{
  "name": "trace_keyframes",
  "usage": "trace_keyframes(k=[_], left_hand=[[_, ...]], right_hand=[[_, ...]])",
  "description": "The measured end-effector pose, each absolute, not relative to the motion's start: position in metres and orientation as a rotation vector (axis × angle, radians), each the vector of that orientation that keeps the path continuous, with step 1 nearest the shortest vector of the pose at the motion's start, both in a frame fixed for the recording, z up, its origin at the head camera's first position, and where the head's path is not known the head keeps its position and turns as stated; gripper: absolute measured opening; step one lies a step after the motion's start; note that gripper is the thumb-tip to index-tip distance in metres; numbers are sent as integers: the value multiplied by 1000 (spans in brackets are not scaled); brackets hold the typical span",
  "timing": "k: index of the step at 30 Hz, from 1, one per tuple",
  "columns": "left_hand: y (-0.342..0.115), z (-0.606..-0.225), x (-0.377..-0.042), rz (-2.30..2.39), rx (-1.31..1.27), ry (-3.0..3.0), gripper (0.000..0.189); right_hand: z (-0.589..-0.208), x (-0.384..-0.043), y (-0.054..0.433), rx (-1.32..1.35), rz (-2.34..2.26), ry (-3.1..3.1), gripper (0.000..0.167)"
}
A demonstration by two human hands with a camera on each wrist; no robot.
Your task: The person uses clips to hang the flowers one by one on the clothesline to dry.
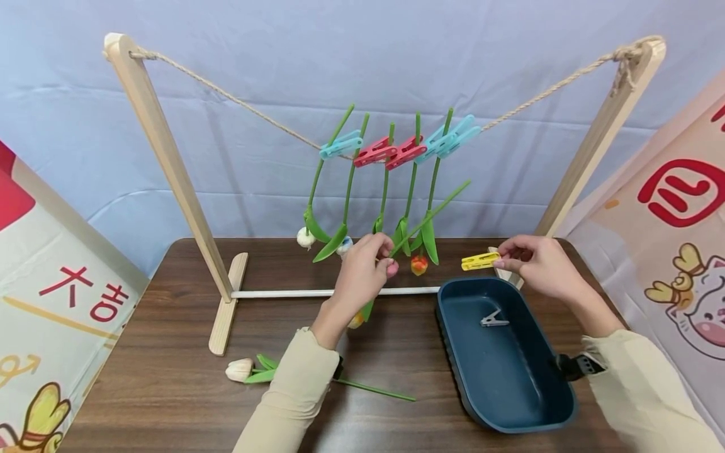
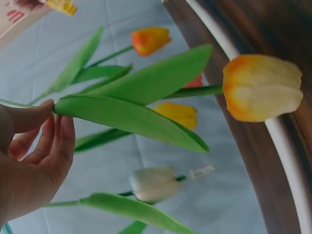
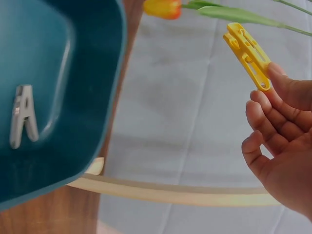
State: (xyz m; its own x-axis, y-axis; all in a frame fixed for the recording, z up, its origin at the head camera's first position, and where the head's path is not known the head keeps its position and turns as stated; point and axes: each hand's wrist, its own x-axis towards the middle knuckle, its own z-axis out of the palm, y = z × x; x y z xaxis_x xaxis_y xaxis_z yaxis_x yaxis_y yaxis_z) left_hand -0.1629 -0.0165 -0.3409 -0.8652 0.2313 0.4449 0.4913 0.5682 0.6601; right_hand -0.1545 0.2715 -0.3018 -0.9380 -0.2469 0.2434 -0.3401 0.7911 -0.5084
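My left hand [image 1: 362, 267] pinches the green stem of a tulip [image 2: 263, 87] just above its leaves. That tulip's pale yellow and orange head points down, and its stem slants up to the right. My right hand [image 1: 540, 261] holds a yellow clothespin [image 1: 479, 261] between thumb and fingers, above the far end of a dark blue basin [image 1: 498, 384]. Several tulips hang heads down from a rope [image 1: 226, 94], their stems clipped by a light blue clothespin [image 1: 342, 145], red clothespins [image 1: 374, 152] and more light blue ones [image 1: 450, 137] at the right.
A grey clothespin [image 1: 494, 319] lies in the basin. One white tulip [image 1: 240, 370] rests on the brown table [image 1: 158, 352], partly behind my left sleeve. Wooden posts [image 1: 170, 163] carry the rope, and a white rod [image 1: 289, 294] joins them low down.
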Motion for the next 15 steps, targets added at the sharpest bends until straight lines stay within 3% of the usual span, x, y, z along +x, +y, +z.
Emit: trace_keyframes(k=[15], left_hand=[[10,-304,-169,-1130,-648,-2433,9]], right_hand=[[-230,-164,246,357,853,-2618,13]])
